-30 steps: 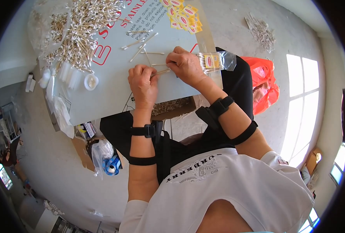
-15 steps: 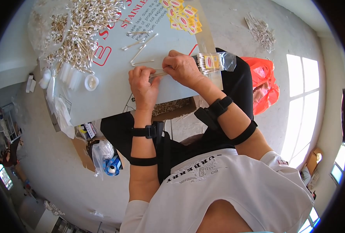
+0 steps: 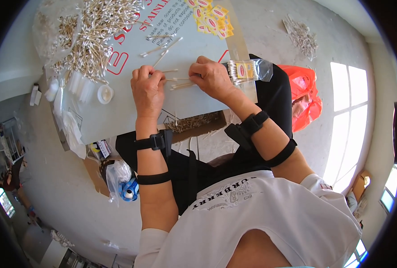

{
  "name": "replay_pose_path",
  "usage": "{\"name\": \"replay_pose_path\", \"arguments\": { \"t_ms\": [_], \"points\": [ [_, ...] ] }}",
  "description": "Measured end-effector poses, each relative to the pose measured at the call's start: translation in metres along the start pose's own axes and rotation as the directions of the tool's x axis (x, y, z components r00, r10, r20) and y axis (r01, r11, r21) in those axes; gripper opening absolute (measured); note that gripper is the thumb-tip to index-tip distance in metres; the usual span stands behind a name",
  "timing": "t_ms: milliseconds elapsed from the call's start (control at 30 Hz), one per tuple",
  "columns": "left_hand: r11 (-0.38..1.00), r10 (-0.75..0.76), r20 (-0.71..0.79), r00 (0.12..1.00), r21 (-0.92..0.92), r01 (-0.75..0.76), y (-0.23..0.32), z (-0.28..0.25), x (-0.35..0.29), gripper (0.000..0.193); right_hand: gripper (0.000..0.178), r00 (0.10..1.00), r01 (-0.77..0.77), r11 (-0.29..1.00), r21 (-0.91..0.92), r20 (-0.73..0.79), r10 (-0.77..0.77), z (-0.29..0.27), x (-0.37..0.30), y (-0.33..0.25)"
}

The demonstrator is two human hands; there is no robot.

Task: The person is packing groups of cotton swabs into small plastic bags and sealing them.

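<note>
My left hand (image 3: 148,91) is over the table with thumb and fingers pinched at the ends of loose cotton swabs (image 3: 169,70); its fingertips partly hide which swab they grip. My right hand (image 3: 211,78) is closed around the ends of a few cotton swabs (image 3: 182,85), whose white tips point left toward the other hand. Just right of that hand, a clear bag of cotton swabs (image 3: 241,70) with a yellow label lies at the table's edge. More single swabs (image 3: 162,47) are scattered beyond my hands.
A large heap of cotton swabs (image 3: 93,35) covers the far left of the table (image 3: 118,111). Yellow cards (image 3: 212,20) lie at the far right. A small round white container (image 3: 105,94) stands left. Below the near edge is a box of swabs (image 3: 198,123); a red bag (image 3: 303,98) sits on the floor.
My left hand has moved left, away from the swabs in my right hand, onto the loose swabs. The right hand has barely moved and still holds its swabs.
</note>
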State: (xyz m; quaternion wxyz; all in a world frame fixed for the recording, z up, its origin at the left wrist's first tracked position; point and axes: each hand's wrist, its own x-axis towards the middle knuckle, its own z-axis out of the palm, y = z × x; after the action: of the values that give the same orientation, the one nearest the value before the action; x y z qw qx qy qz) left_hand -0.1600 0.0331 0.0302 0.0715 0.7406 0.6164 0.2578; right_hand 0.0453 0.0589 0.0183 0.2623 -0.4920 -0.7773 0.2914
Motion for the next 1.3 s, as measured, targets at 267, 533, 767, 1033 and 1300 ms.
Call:
{"name": "replay_pose_path", "arguments": {
  "t_ms": [267, 533, 767, 1033, 1300],
  "points": [
    [0.999, -0.054, -0.081, 0.995, -0.008, 0.053, -0.003, 0.000, -0.001, 0.023, 0.005, 0.999, -0.002, 1.000, 0.006, 0.046, 0.002, -0.003, 0.002, 0.001],
    [0.999, -0.023, -0.069, 0.997, -0.041, 0.020, -0.010, 0.005, 0.004, 0.023, 0.007, 0.994, 0.100, 0.992, 0.080, -0.039, -0.097, -0.003, -0.008, -0.008],
    [0.999, -0.028, -0.078, 0.997, -0.048, 0.024, -0.012, 0.007, 0.002, 0.022, 0.007, 0.986, 0.165, 0.986, 0.010, -0.030, -0.165, 0.005, -0.013, -0.004],
    [0.996, -0.071, -0.071, 0.995, -0.064, 0.067, -0.012, 0.005, -0.001, 0.022, 0.008, 0.987, 0.159, 0.986, 0.041, -0.007, -0.159, 0.003, -0.014, -0.004],
    [0.996, -0.077, -0.072, 0.994, -0.060, 0.073, -0.014, 0.006, -0.003, 0.022, 0.009, 0.986, -0.010, 1.000, 0.027, -0.164, 0.015, 0.015, -0.011, -0.007]
  ]
}}
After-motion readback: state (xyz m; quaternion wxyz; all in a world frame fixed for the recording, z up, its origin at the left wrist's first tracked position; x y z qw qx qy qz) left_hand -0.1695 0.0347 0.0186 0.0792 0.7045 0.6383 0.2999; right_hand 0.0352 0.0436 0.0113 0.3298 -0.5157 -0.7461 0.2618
